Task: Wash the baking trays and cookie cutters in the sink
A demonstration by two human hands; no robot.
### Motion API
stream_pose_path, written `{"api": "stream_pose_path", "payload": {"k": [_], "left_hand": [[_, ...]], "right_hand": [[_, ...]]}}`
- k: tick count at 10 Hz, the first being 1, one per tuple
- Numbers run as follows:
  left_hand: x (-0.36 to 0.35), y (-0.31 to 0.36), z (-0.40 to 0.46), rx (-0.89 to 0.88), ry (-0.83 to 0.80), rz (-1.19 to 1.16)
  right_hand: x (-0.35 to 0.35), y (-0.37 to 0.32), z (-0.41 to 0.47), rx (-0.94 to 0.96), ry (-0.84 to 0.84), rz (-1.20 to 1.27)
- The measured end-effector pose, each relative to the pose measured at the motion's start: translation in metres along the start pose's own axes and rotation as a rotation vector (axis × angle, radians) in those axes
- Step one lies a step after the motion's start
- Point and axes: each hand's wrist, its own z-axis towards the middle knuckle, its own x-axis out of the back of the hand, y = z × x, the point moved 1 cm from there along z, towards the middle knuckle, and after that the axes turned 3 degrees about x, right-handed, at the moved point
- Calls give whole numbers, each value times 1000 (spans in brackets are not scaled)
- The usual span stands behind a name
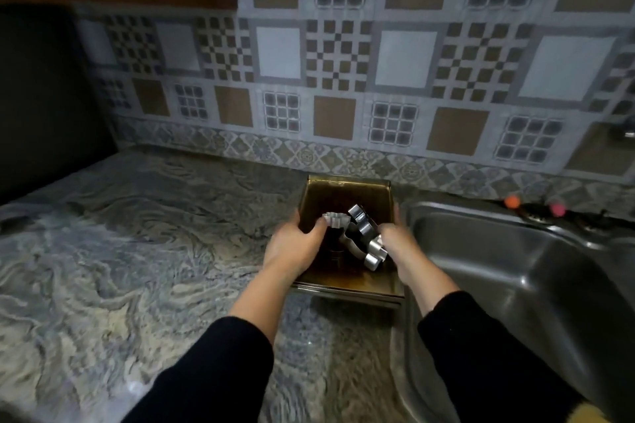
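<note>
A stack of brownish baking trays [343,189] sits on the marbled counter, just left of the steel sink [515,261]. Several shiny metal cookie cutters [364,237] lie piled in the top tray. My left hand [295,247] grips the tray's left rim, its thumb inside against a scalloped cutter [332,219]. My right hand [400,244] holds the tray's right rim, fingers curled over the edge beside the cutters. Both forearms wear black sleeves.
The counter [137,251] stretches wide to the left. A patterned tile wall [343,79] stands behind. A dark appliance [44,96] fills the far left. Orange and pink knobs [512,201] sit behind the sink. Something yellow [611,414] shows at the bottom right.
</note>
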Motion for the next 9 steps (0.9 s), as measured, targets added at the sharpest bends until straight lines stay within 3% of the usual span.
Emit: {"api": "stream_pose_path", "payload": {"k": [2, 4, 9], "left_hand": [[-15, 12, 76, -11, -140, -133], [-33, 25, 143, -16, -209, -144], [-42, 24, 187, 15, -292, -152]], "right_hand": [[2, -18, 74, 7, -15, 70], [-7, -20, 137, -34, 96, 35], [-9, 5, 163, -86, 97, 99]]}}
